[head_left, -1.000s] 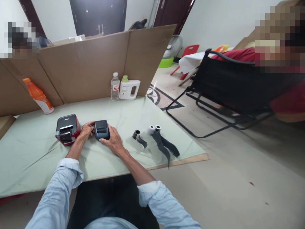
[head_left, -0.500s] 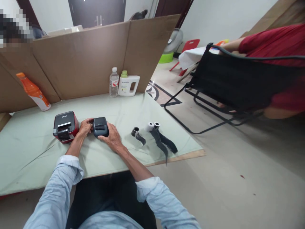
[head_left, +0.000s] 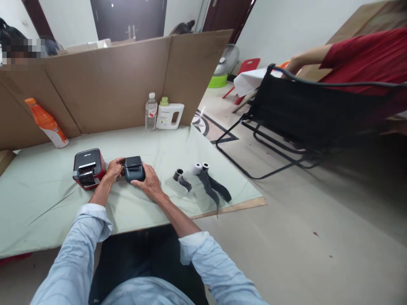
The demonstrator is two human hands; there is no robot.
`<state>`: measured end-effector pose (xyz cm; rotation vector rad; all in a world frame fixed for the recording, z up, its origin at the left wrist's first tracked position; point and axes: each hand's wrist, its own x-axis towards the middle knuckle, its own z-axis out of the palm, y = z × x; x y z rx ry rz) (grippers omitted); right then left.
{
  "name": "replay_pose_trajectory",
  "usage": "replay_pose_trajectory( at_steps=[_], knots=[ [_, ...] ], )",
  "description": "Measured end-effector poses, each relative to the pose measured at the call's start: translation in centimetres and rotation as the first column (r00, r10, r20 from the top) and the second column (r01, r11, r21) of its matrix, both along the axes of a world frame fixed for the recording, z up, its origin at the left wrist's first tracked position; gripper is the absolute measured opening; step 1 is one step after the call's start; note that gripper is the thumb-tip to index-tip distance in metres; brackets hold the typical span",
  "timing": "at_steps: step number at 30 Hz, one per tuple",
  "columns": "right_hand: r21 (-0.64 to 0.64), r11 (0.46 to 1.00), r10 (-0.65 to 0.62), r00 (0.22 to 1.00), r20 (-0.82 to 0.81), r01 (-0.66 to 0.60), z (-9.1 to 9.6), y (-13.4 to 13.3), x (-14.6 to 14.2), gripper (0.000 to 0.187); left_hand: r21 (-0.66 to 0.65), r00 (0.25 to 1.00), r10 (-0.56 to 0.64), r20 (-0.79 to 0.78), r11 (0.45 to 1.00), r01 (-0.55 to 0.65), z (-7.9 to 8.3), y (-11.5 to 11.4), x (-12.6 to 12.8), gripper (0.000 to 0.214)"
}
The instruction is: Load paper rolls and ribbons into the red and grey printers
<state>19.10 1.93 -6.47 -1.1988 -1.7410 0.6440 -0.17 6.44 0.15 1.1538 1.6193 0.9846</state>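
Dark device (head_left: 134, 168) right of red machine (head_left: 89, 167), long axis unclear. Right hand (head_left: 152, 183) clasps side away from red machine; left hand (head_left: 113, 170), nearer red machine, bunched at opposite side, hold unclear.

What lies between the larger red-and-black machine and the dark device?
The left hand lies between the larger machine and the dark device in the head view.

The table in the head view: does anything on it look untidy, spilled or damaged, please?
Slightly untidy: on the right of the table, three rolls are partly unwound. Their dark strips trail loosely, one reaching the front edge. No spill or clear damage is visible.
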Motion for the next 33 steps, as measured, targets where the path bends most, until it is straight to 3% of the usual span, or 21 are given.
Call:
replay_pose_trajectory(
  at_steps=[5, 10, 16, 22, 26, 30, 33],
  knots=[
    [-0.012, 1.0, 0.003, 1.0, 0.017, -0.002, 0.5, 0.0, -0.2, 0.091, 0.04, 0.999, 0.007, 0.032, 0.999, -0.008, 0.5, -0.9, 0.3, 0.079],
    [0.008, 1.0, 0.002, 1.0, 0.012, -0.002, 0.6, -0.1, -0.3, 0.092, 0.076, 0.997, -0.032, 0.069, 0.997, 0.027, 0.5, -1.3, -0.4, 0.07],
    [-0.029, 1.0, 0.007, 1.0, -0.016, -0.008, 0.6, -0.1, -0.2, 0.093, 0.115, 0.998, -0.01, 0.06, 0.993, 0.003, 0.8, -0.5, -0.2, 0.054],
    [-0.02, 1.0, 0.008, 1.0, -0.015, -0.008, 0.6, -0.1, -0.1, 0.093, 0.239, 0.992, 0.076, 0.096, 0.966, -0.097, 0.3, 0.5, 0.2, 0.029],
    [-0.01, 1.0, 0.007, 1.0, -0.014, -0.008, 0.6, -0.2, -0.1, 0.092, 0.27, 0.991, 0.086, 0.098, 0.957, -0.11, 0.0, 1.1, 0.3, 0.027],
    [0.023, 1.0, 0.011, 0.999, -0.038, -0.01, 0.5, -0.2, 0.0, 0.084, 0.259, 0.994, 0.004, 0.107, 0.965, -0.032, 0.0, 1.2, 0.0, 0.035],
    [0.039, 0.999, 0.013, 0.997, -0.07, -0.01, 0.4, 0.0, 0.1, 0.071, 0.244, 0.997, -0.081, 0.015, 0.967, 0.075, 0.0, 0.7, -0.6, 0.046]
  ],
)
